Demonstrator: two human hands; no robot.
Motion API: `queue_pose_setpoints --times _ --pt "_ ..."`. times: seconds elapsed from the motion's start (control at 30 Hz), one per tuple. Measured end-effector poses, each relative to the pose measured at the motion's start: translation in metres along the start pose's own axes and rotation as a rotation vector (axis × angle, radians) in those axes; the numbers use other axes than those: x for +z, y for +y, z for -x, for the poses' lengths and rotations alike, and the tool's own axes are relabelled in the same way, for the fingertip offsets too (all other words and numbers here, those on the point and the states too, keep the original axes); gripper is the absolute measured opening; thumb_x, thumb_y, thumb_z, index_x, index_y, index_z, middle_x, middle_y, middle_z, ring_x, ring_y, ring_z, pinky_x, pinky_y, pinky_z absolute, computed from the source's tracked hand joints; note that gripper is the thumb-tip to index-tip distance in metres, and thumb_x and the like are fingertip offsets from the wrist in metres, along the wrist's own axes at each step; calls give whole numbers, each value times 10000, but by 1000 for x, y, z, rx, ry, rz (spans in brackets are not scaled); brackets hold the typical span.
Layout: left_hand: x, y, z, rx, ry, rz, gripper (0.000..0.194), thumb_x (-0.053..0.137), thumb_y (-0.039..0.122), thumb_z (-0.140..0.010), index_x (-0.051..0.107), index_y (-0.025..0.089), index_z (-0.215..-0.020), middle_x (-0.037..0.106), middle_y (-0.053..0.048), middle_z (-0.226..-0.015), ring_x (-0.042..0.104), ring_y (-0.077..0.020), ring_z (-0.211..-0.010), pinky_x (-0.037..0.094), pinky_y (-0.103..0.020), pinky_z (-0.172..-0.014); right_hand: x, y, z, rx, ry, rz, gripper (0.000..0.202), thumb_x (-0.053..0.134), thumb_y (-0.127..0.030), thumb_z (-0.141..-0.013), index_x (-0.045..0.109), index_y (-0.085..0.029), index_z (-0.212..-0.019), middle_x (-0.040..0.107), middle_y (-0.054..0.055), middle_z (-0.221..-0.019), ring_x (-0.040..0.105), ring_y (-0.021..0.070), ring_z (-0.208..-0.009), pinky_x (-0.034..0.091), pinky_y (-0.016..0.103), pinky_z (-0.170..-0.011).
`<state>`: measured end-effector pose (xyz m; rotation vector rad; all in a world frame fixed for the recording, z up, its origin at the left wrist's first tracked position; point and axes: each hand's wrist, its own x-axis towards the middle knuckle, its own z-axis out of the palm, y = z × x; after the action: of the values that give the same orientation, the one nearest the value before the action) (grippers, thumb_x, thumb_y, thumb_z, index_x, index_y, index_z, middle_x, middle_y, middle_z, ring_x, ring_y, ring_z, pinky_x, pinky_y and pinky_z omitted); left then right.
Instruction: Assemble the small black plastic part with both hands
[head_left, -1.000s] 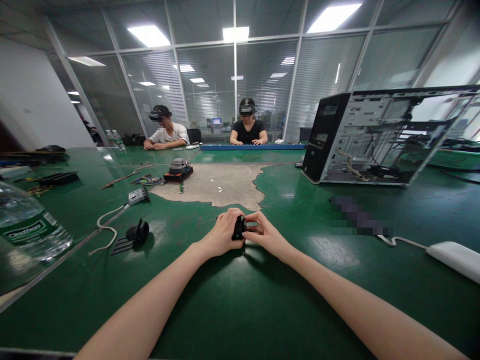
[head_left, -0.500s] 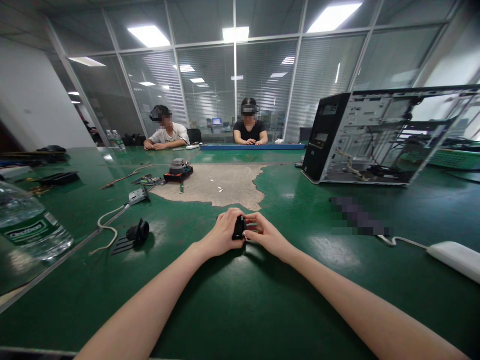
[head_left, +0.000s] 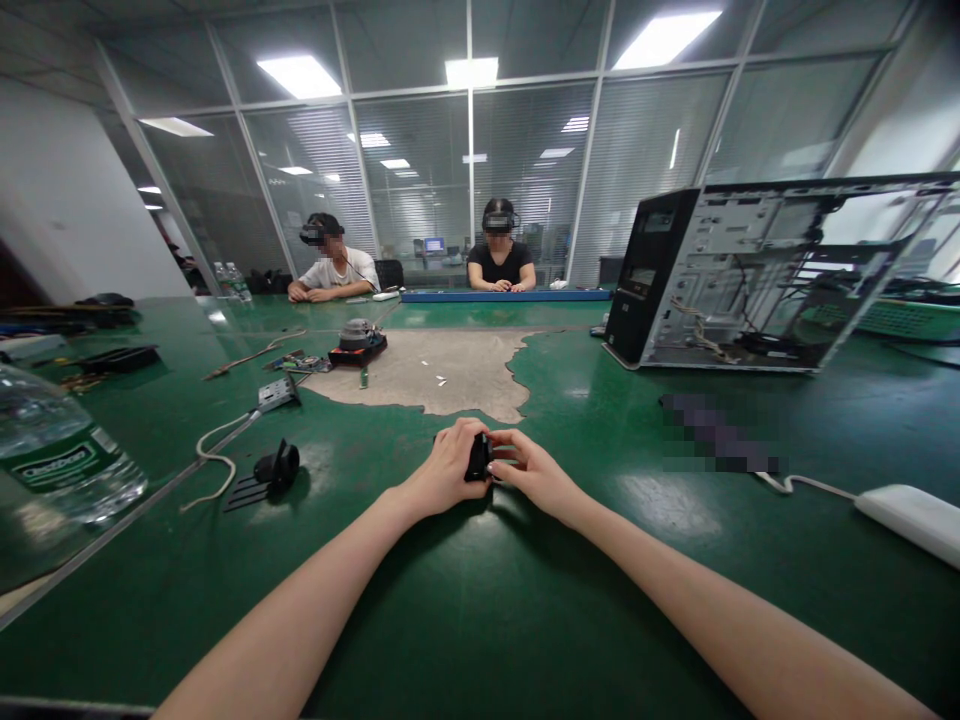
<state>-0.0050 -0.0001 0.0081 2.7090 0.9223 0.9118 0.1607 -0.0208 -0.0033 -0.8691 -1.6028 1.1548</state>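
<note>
A small black object (head_left: 478,459) is between my two hands, low over the green table (head_left: 480,610); its exact shape is mostly hidden by fingers. My left hand (head_left: 451,465) wraps round it from the left, fingers over the top and thumb below. From the right, my right hand (head_left: 529,468) has its fingers and thumb on the object's right side. Left of my hands lies a black plastic part with slats (head_left: 274,468). Farther back, a metal bracket (head_left: 277,394) and a round part on a red and black base (head_left: 358,343) rest on the table.
A large water bottle (head_left: 64,455) stands at the left edge. An open computer case (head_left: 720,280) stands at the back right. A white power strip (head_left: 911,515) with a cable lies at the right, near a blurred purple item (head_left: 712,430). Two people sit across the table.
</note>
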Motion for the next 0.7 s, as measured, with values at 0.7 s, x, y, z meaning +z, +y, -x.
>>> queue_pose_setpoints --times 0.7 --pt "3 -3 0 -40 -5 20 527 589 204 -634 309 207 -1081 414 -60 -1045 423 -218 -985 339 -379 -855 0 -1 4 -65 113 168 309 590 -139 -652 501 -209 -940 483 40 -1011 505 164 -965 437 350 -859"
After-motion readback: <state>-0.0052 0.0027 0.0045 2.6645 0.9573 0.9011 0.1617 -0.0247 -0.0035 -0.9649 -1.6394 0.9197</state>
